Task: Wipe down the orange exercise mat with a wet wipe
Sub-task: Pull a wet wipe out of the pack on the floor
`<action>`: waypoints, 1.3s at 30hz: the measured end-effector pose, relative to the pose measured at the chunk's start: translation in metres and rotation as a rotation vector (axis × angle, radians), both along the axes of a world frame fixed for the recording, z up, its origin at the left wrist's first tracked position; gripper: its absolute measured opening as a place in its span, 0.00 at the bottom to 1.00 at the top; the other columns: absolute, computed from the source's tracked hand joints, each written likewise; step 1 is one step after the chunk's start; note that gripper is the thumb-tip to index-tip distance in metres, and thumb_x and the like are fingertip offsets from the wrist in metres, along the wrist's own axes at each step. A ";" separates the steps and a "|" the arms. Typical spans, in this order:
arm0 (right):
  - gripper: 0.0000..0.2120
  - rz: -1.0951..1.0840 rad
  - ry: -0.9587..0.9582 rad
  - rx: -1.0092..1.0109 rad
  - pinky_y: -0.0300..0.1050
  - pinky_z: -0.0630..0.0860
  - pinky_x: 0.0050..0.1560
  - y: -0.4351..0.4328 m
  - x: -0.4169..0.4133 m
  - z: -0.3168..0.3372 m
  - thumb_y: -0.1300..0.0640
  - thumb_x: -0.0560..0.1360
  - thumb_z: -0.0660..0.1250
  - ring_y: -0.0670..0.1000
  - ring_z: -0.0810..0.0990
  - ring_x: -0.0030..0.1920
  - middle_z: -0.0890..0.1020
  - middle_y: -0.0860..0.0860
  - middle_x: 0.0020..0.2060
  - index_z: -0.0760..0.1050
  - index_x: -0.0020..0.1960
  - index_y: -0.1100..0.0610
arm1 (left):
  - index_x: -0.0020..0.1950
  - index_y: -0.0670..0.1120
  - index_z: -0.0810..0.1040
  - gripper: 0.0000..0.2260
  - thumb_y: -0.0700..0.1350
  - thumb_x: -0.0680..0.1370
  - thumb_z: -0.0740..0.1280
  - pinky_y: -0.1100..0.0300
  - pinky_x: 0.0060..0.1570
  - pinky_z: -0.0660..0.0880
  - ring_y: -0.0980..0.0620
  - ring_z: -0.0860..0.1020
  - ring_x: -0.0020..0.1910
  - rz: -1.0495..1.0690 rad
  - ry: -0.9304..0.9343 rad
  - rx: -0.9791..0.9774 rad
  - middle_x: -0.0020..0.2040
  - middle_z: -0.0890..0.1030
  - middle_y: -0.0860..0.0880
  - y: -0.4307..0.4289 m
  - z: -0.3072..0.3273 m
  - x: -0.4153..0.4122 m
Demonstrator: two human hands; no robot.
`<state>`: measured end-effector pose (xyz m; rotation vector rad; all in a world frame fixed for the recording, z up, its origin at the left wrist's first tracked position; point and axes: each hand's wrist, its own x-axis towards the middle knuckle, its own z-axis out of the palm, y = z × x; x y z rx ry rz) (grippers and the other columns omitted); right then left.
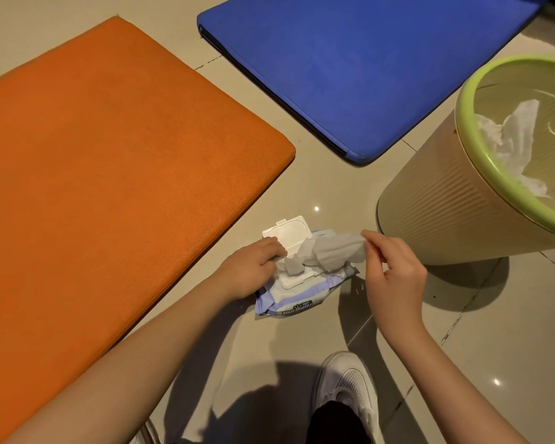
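Right hand (394,270) is raised just above the floor, wrist bent, forearm coming in from the lower right. Its thumb and forefinger pinch the far corner of a wet wipe (334,248), and the other fingers are loosely curled beneath. The wipe stretches leftward from that pinch to the opening of the pack of wipes (295,296), where its other end is still tucked in. Left hand (253,267) reaches in on a long bare forearm from the lower left. It lies palm down on the pack, fingers bent, with the tips pressing on the top beside the opening. The pack's white lid (285,230) is flipped open away from the person. Nearest the camera, a white shoe (350,382) stands on the tiled floor (510,331) below the pack.

Just left of the pack lies the orange mat (109,171), flat on the floor, its near right edge running alongside the left forearm. To the right stands a beige ribbed bin (436,203) with a green rim, close to the right hand, with a crumpled white wipe (513,139) inside. Farther back, a blue mat (350,65) lies flat, apart from the orange one
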<state>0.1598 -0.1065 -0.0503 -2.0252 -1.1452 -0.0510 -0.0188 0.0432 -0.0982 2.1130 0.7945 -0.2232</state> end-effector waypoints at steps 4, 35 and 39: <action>0.12 -0.048 -0.009 -0.036 0.38 0.71 0.44 -0.001 0.005 -0.020 0.68 0.74 0.64 0.54 0.79 0.41 0.81 0.56 0.42 0.81 0.55 0.63 | 0.63 0.45 0.76 0.17 0.44 0.75 0.61 0.52 0.58 0.70 0.49 0.72 0.60 -0.017 0.027 0.045 0.60 0.75 0.50 0.000 -0.001 0.005; 0.06 0.110 0.167 -0.218 0.40 0.70 0.44 0.002 -0.003 -0.046 0.70 0.70 0.69 0.54 0.77 0.42 0.78 0.52 0.40 0.79 0.43 0.61 | 0.60 0.46 0.72 0.21 0.51 0.72 0.74 0.56 0.54 0.63 0.47 0.68 0.60 0.181 0.049 0.456 0.60 0.72 0.48 -0.023 -0.004 0.044; 0.11 -0.007 0.268 -0.174 0.36 0.69 0.47 -0.004 -0.004 -0.030 0.69 0.72 0.67 0.48 0.74 0.45 0.76 0.49 0.44 0.78 0.54 0.62 | 0.77 0.44 0.55 0.43 0.56 0.71 0.74 0.51 0.70 0.55 0.43 0.57 0.74 0.229 0.172 0.492 0.76 0.58 0.42 -0.023 -0.007 0.047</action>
